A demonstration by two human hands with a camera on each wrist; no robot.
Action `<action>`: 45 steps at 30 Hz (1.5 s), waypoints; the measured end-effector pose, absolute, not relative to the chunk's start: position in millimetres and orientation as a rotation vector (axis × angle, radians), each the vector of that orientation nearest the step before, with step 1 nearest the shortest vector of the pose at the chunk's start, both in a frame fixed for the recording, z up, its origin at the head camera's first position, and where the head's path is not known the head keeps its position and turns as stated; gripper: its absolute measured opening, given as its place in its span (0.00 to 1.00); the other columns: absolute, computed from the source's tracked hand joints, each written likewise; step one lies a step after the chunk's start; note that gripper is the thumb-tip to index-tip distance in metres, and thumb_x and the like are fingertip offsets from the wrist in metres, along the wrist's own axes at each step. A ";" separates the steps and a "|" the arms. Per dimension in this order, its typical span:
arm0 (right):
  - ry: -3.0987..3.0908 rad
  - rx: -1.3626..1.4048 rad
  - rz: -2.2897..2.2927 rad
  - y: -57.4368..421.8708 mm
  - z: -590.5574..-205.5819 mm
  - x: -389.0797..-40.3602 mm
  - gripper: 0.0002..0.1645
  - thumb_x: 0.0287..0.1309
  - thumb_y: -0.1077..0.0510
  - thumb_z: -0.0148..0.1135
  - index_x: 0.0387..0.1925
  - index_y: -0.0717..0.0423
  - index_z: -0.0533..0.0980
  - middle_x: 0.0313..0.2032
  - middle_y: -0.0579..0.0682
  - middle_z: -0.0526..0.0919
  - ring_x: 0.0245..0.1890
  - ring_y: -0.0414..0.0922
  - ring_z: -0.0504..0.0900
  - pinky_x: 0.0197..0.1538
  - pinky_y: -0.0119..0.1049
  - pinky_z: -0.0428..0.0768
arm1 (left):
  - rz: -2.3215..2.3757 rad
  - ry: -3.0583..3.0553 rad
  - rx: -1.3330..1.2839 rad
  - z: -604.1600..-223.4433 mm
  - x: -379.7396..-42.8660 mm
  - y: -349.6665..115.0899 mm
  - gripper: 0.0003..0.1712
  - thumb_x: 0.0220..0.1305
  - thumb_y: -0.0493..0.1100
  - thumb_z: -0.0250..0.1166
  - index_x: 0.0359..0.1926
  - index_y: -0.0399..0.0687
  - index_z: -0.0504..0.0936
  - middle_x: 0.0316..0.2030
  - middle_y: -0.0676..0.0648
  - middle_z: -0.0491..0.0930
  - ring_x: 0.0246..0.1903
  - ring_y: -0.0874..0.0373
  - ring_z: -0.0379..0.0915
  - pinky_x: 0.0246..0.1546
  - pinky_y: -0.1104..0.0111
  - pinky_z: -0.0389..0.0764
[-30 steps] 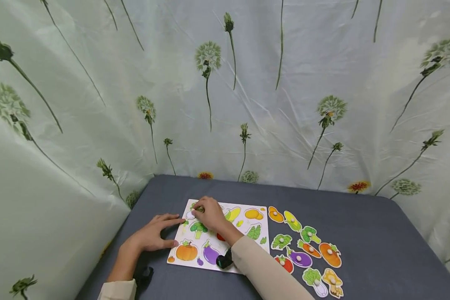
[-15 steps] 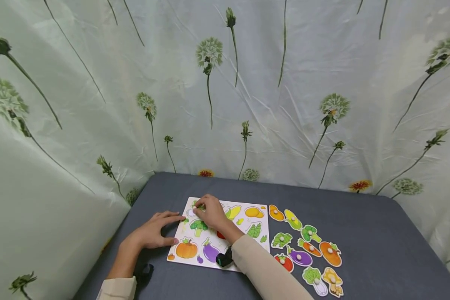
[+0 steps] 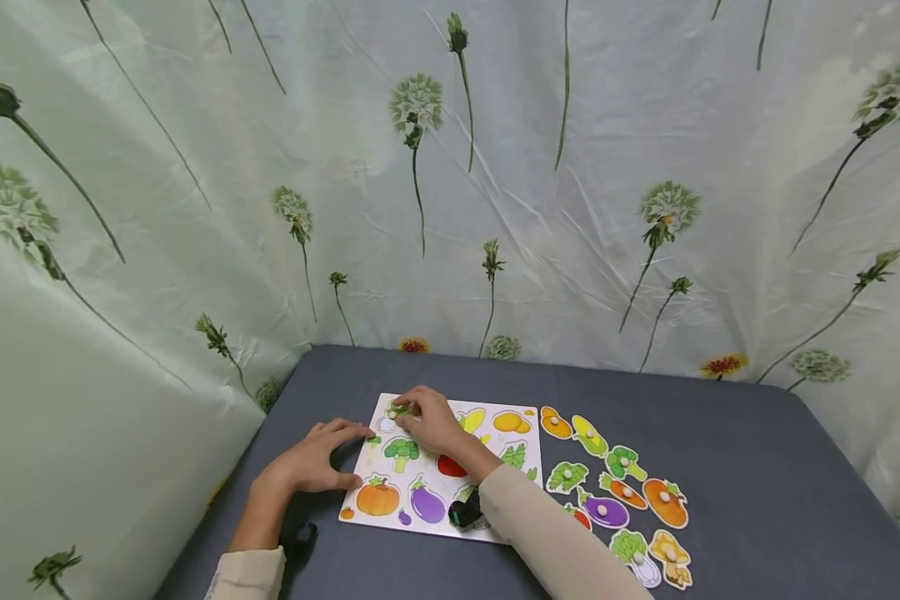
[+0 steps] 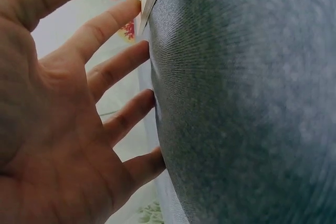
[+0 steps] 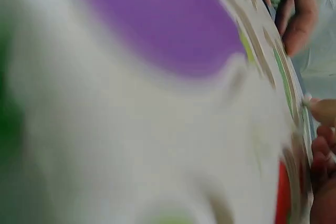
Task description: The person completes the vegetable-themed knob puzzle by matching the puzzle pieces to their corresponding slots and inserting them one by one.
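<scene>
In the head view, my right hand [image 3: 435, 423] reaches over the white puzzle board [image 3: 457, 496]. Its thumb and index finger pinch at the knob of a white puzzle piece with green leaves [image 3: 387, 424] in the board's far left corner. My left hand [image 3: 311, 461] lies along the board's left edge, fingers spread, thumb tip and index fingertip at the rim. The left wrist view shows that hand's straight fingers [image 4: 118, 72] meeting the dark table. From the right wrist, the board's printed purple eggplant [image 5: 173, 19] fills the top, with the right fingertips at the far right edge.
Several knobbed vegetable pieces lie right of the board, among them a corn [image 3: 589, 437], a broccoli [image 3: 624, 462], an eggplant [image 3: 604, 509], a pumpkin [image 3: 666, 502] and a mushroom [image 3: 671, 560]. Flower-printed cloth [image 3: 555, 250] hangs behind the dark table [image 3: 765, 483].
My right fingertips have shifted slightly right and away from me at the far left corner, showing more of the white piece. The left hand has stayed at the board's edge.
</scene>
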State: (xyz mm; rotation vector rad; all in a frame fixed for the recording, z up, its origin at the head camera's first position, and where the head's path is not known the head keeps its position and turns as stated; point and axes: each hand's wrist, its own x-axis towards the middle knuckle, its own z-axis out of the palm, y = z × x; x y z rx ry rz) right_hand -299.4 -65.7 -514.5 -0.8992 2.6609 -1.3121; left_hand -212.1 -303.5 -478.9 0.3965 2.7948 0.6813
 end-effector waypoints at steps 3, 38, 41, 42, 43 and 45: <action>2.628 -0.922 -1.325 -51.6 -508.3 -302.0 0.16 0.72 0.59 0.62 0.57 0.51 0.83 0.51 0.48 0.83 0.40 0.39 0.76 0.43 0.31 0.76 | 0.677 2.797 0.402 -479.7 -213.4 -303.4 0.42 0.50 0.55 0.78 0.68 0.63 0.77 0.67 0.45 0.72 0.65 0.38 0.64 0.60 0.34 0.69; 2.926 -0.933 -1.189 149.9 -463.1 -262.2 0.13 0.67 0.57 0.69 0.51 0.52 0.85 0.47 0.52 0.85 0.39 0.49 0.79 0.39 0.37 0.77 | 0.646 2.775 0.434 -477.6 -214.3 -301.4 0.42 0.50 0.59 0.78 0.68 0.62 0.76 0.67 0.43 0.71 0.65 0.37 0.62 0.59 0.32 0.68; 2.973 -0.886 -1.166 169.3 -461.4 -256.0 0.13 0.65 0.57 0.70 0.50 0.51 0.86 0.47 0.50 0.86 0.40 0.47 0.79 0.40 0.39 0.77 | 0.644 2.777 0.421 -478.1 -213.1 -302.0 0.43 0.50 0.59 0.78 0.68 0.62 0.76 0.67 0.44 0.71 0.65 0.38 0.62 0.59 0.33 0.68; 2.987 -0.879 -1.157 175.2 -460.2 -253.8 0.13 0.65 0.56 0.70 0.50 0.51 0.86 0.46 0.50 0.86 0.39 0.46 0.78 0.39 0.38 0.77 | 0.645 2.780 0.418 -477.9 -212.7 -301.8 0.42 0.50 0.59 0.78 0.68 0.62 0.77 0.66 0.44 0.71 0.64 0.38 0.62 0.59 0.32 0.68; 2.998 -0.877 -1.150 180.9 -459.0 -251.4 0.13 0.64 0.57 0.71 0.50 0.50 0.86 0.46 0.49 0.86 0.39 0.46 0.79 0.39 0.39 0.77 | 0.643 2.782 0.414 -477.8 -212.4 -301.6 0.42 0.50 0.59 0.78 0.68 0.63 0.77 0.66 0.44 0.71 0.64 0.38 0.63 0.59 0.33 0.68; 3.030 -0.868 -1.133 191.2 -457.5 -246.6 0.13 0.63 0.57 0.72 0.49 0.49 0.86 0.45 0.49 0.86 0.38 0.46 0.78 0.37 0.38 0.76 | 0.647 2.782 0.410 -476.9 -211.7 -301.0 0.43 0.49 0.59 0.79 0.68 0.62 0.77 0.66 0.44 0.71 0.64 0.38 0.63 0.59 0.32 0.68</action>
